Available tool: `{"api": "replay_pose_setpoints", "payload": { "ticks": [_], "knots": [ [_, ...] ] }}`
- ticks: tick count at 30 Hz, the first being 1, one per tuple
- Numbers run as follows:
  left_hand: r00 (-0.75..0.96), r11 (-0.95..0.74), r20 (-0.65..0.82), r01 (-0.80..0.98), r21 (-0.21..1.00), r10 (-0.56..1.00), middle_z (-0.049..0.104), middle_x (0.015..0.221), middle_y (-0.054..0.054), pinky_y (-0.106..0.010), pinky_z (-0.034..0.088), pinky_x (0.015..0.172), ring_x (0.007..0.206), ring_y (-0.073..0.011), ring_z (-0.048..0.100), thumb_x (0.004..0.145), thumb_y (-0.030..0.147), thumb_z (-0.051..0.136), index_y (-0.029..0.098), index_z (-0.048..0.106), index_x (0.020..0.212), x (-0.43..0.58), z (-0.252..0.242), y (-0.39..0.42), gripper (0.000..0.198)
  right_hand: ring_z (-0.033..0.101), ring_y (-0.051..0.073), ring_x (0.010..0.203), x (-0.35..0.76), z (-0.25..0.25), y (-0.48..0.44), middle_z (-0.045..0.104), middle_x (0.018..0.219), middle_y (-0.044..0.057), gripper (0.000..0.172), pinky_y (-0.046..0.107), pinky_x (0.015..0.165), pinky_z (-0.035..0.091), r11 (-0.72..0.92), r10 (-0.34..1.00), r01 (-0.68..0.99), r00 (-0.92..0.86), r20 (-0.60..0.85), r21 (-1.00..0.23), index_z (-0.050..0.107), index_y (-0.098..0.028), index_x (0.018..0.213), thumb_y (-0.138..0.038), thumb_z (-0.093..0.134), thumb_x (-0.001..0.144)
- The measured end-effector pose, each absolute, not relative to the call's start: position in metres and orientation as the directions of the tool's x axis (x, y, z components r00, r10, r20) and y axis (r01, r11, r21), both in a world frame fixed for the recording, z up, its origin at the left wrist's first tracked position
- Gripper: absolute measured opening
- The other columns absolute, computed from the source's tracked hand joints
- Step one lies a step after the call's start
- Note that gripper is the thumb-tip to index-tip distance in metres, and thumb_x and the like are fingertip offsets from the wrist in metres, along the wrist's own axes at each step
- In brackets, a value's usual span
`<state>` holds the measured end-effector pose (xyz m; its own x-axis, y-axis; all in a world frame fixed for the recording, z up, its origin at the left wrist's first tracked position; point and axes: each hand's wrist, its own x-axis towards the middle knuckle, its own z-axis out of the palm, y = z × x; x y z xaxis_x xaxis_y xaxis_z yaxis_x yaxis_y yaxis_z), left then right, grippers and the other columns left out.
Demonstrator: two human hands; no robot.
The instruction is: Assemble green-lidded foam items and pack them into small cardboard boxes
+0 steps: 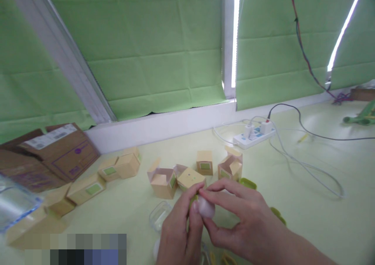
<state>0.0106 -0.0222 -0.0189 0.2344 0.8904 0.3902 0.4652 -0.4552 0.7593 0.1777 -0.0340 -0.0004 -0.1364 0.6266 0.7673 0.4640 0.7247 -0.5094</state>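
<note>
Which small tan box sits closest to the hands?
The closed tan box right behind the left hand and right hand, which pinch a small white piece. One open-flapped box and another flank it; the rest lie farther off.

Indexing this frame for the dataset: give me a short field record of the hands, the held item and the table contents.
left: left hand pinches a small white rounded object
right: right hand pinches the same object from the other side
near hands: clear plastic tray on the pale green table
boxes: small tan cardboard boxes with green labels, some with open flaps, beyond the hands
left edge: brown corrugated carton
far side: white power strip with plugs and cables; green blinds behind
</note>
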Motion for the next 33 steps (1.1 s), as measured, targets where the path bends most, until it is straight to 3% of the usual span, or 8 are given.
{"api": "replay_pose_setpoints", "payload": {
  "ticks": [7,10,12,16,20,25,29,33],
  "knots": [
    [0.192,-0.379,0.329,0.371,0.848,0.925,0.068,0.137,-0.005,-0.034,0.045,0.111,0.128,-0.0223,0.061,0.101,0.042,0.044,0.027,0.066,0.13,0.012,-0.022,-0.024,0.04,0.07,0.019,0.08,0.18,-0.001,-0.033,0.068,0.091,0.008,0.026,0.027,0.072,0.062,0.722,0.657,0.443,-0.201,0.726,-0.531,0.074,-0.015,0.1,-0.007,0.066,0.076],
    [0.118,-0.311,0.289,0.292,0.904,0.95,0.062,0.144,-0.002,-0.035,0.037,0.118,0.139,-0.0232,0.05,0.099,0.046,0.049,0.03,0.065,0.133,0.012,-0.017,-0.027,0.041,0.07,0.019,0.091,0.184,-0.003,-0.031,0.068,0.102,0.01,0.035,0.025,0.08,0.06,0.733,0.651,0.418,-0.203,0.731,-0.537,0.071,-0.015,0.115,-0.008,0.069,0.08],
    [0.124,-0.265,0.244,0.2,0.943,0.962,0.061,0.146,-0.003,-0.036,0.039,0.116,0.14,-0.0261,0.049,0.094,0.048,0.058,0.031,0.064,0.134,0.013,-0.012,-0.029,0.044,0.069,0.019,0.099,0.187,-0.003,-0.029,0.069,0.109,0.009,0.036,0.026,0.087,0.058,0.737,0.642,0.411,-0.177,0.746,-0.536,0.068,-0.017,0.121,-0.012,0.07,0.085],
    [0.184,-0.118,0.134,-0.093,0.989,0.974,0.071,0.132,-0.004,-0.033,0.054,0.101,0.122,-0.027,0.065,0.086,0.043,0.072,0.035,0.064,0.133,0.017,-0.003,-0.029,0.048,0.067,0.017,0.104,0.192,-0.001,-0.028,0.072,0.111,0.006,0.031,0.026,0.093,0.054,0.733,0.647,0.379,-0.134,0.751,-0.564,0.065,-0.02,0.122,-0.02,0.07,0.092],
    [0.195,-0.105,0.149,-0.221,0.97,0.97,0.076,0.119,-0.004,-0.024,0.055,0.094,0.108,-0.0209,0.071,0.083,0.038,0.077,0.03,0.073,0.119,0.016,0.001,-0.022,0.037,0.066,0.016,0.106,0.195,-0.001,-0.027,0.072,0.114,0.003,0.028,0.026,0.093,0.054,0.719,0.67,0.377,-0.154,0.726,-0.584,0.064,-0.023,0.122,-0.022,0.065,0.095],
    [0.087,-0.09,0.134,-0.388,0.917,0.987,0.076,0.1,-0.002,-0.021,0.057,0.077,0.077,-0.0129,0.072,0.087,0.038,0.073,0.027,0.07,0.12,0.013,0.002,-0.015,0.034,0.069,0.016,0.091,0.208,-0.001,-0.022,0.073,0.108,0.005,0.02,0.024,0.067,0.056,0.623,0.719,0.466,-0.024,0.695,-0.629,0.068,-0.023,0.112,-0.02,0.054,0.098],
    [0.091,-0.061,0.116,-0.47,0.881,0.989,0.074,0.095,-0.002,-0.025,0.057,0.08,0.08,-0.0152,0.072,0.085,0.038,0.075,0.025,0.068,0.114,0.013,0.002,-0.015,0.032,0.067,0.016,0.076,0.222,0.001,-0.016,0.074,0.1,0.005,0.019,0.026,0.058,0.05,0.534,0.737,0.588,0.028,0.676,-0.607,0.07,-0.022,0.106,-0.021,0.054,0.097],
    [0.117,-0.068,0.139,-0.474,0.878,0.983,0.074,0.091,0.0,-0.028,0.057,0.075,0.074,-0.0156,0.073,0.085,0.036,0.075,0.026,0.059,0.108,0.012,0.001,-0.015,0.029,0.064,0.016,0.064,0.225,0.005,-0.016,0.073,0.083,0.001,0.02,0.029,0.062,0.048,0.454,0.825,0.729,-0.126,0.552,-0.512,0.071,-0.023,0.102,-0.02,0.052,0.095]
  ]
}}
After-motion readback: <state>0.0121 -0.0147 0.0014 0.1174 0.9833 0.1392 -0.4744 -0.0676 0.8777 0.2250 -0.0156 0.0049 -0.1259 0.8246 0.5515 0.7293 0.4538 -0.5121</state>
